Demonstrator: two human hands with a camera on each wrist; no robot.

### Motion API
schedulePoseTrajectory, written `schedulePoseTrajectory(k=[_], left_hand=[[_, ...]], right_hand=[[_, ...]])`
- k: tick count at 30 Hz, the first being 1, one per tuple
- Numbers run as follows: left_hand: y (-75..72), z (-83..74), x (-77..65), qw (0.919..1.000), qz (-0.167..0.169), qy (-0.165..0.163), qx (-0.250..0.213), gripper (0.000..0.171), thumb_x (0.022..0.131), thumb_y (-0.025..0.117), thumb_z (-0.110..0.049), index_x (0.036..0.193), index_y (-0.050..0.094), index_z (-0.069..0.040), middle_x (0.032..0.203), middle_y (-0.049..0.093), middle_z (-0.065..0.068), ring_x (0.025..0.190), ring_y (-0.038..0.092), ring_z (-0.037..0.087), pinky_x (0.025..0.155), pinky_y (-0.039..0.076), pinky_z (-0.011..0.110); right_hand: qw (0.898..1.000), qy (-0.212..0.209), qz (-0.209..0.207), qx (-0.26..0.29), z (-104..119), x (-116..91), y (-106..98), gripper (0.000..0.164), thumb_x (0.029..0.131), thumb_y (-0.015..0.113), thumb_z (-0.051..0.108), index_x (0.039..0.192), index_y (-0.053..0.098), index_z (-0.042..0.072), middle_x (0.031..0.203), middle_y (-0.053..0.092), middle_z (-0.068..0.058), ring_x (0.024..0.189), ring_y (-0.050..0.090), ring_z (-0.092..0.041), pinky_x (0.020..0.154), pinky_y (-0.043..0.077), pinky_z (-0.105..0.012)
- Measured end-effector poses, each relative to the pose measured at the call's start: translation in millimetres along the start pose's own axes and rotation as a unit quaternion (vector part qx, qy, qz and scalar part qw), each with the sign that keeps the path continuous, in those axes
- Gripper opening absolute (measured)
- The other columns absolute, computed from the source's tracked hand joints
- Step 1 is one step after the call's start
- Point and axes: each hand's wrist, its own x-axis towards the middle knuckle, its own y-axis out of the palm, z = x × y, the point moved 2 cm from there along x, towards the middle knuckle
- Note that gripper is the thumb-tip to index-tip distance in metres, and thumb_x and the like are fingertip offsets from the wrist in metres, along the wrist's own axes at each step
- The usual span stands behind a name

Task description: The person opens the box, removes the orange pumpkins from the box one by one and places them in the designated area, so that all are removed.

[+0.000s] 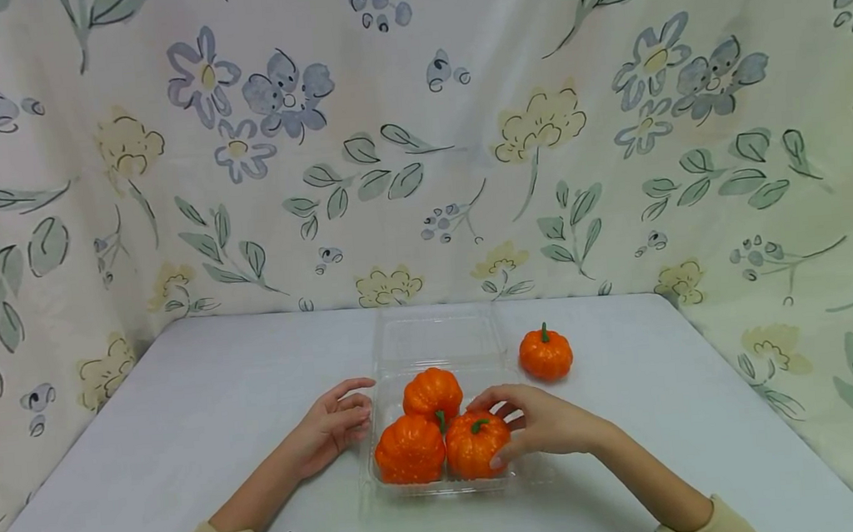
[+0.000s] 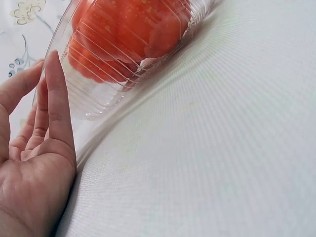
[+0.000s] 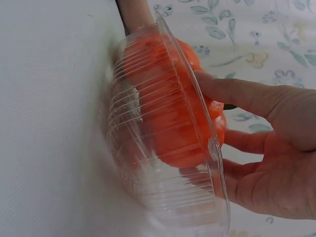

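Note:
In the head view, a clear plastic clamshell box [image 1: 459, 486] with its lid raised holds three small orange toy pumpkins. My right hand [image 1: 551, 419] grips the front right pumpkin [image 1: 474, 450], thumb on its near side and fingers curled over the far side. The right wrist view shows that pumpkin [image 3: 173, 118] partly behind the ribbed wall, with the thumb [image 3: 237, 94] at the rim. My left hand [image 1: 331, 428] is at the box's left edge, its fingers [image 2: 58, 103] fairly straight against the rim. The front left pumpkin [image 1: 409, 451] and back pumpkin [image 1: 432, 395] sit beside the gripped one.
A fourth pumpkin with a green stem [image 1: 546, 354] stands on the white table [image 1: 204, 400], right of the box. The transparent lid [image 1: 438, 338] leans back behind the base. A floral curtain [image 1: 416, 133] hangs along the table's back and sides.

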Motion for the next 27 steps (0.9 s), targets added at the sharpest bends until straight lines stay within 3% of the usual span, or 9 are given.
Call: schedulePoseTrajectory(k=[10, 15, 20, 27], left_hand=[[1.3, -0.9, -0.9, 0.9998, 0.013, 0.007, -0.013, 0.034, 0.108, 0.053, -0.003, 0.139, 0.05, -0.016, 0.106, 0.064, -0.005, 0.085, 0.064, 0.006, 0.084, 0.06, 0.018], [2.1, -1.8, -1.3, 0.9999, 0.009, 0.006, -0.01, 0.034, 0.108, 0.053, -0.003, 0.139, 0.049, -0.015, 0.105, 0.064, -0.005, 0.085, 0.064, 0.006, 0.082, 0.06, 0.018], [2.3, -2.0, -1.4, 0.9999, 0.007, 0.005, -0.008, 0.035, 0.108, 0.054, -0.002, 0.139, 0.048, -0.015, 0.105, 0.064, -0.005, 0.085, 0.064, 0.006, 0.082, 0.06, 0.018], [1.8, -1.8, -1.2, 0.9999, 0.006, 0.003, -0.01, 0.034, 0.108, 0.053, -0.002, 0.139, 0.049, -0.016, 0.105, 0.064, -0.004, 0.085, 0.064, 0.007, 0.083, 0.06, 0.019]], right_hand=[[0.999, -0.029, -0.022, -0.022, -0.8, -1.2, -1.2, 0.064, 0.084, 0.088, 0.008, 0.14, 0.059, -0.002, 0.142, 0.058, -0.018, 0.12, 0.058, -0.028, 0.105, 0.056, -0.045], [0.998, -0.044, -0.033, -0.03, -0.5, -1.1, -2.8, 0.064, 0.083, 0.088, 0.007, 0.14, 0.06, -0.003, 0.138, 0.058, -0.018, 0.119, 0.057, -0.029, 0.104, 0.057, -0.046], [0.998, -0.044, -0.044, -0.027, 0.8, -1.1, -4.8, 0.065, 0.083, 0.089, 0.008, 0.139, 0.06, -0.003, 0.138, 0.057, -0.02, 0.121, 0.058, -0.031, 0.102, 0.058, -0.046], [0.997, -0.034, -0.06, -0.018, 1.3, -3.3, -7.4, 0.066, 0.083, 0.089, 0.009, 0.141, 0.058, -0.004, 0.138, 0.057, -0.021, 0.121, 0.06, -0.034, 0.097, 0.061, -0.038]])
